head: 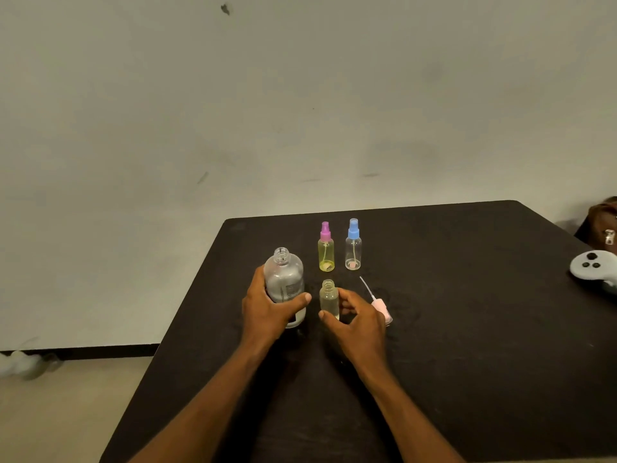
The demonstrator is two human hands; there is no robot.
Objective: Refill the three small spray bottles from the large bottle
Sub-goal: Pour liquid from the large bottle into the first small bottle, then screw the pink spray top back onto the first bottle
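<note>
The large clear bottle (pixel 284 279) stands upright on the black table (pixel 467 329) with its cap off, and my left hand (pixel 267 312) is wrapped around its lower body. Just right of it an uncapped small bottle (pixel 329 297) stands upright, with my right hand (pixel 359 322) curled around its base. Its pink spray top (pixel 379 304) lies on the table beside my right hand, tube pointing away. Behind stand a yellow small bottle with a purple sprayer (pixel 326 248) and a clear one with a blue sprayer (pixel 353 247), both capped.
A pale game controller (pixel 592 269) lies at the table's right edge, with a brown bag (pixel 604 225) behind it. The table's left edge runs diagonally close to my left arm. A pale wall rises behind the table.
</note>
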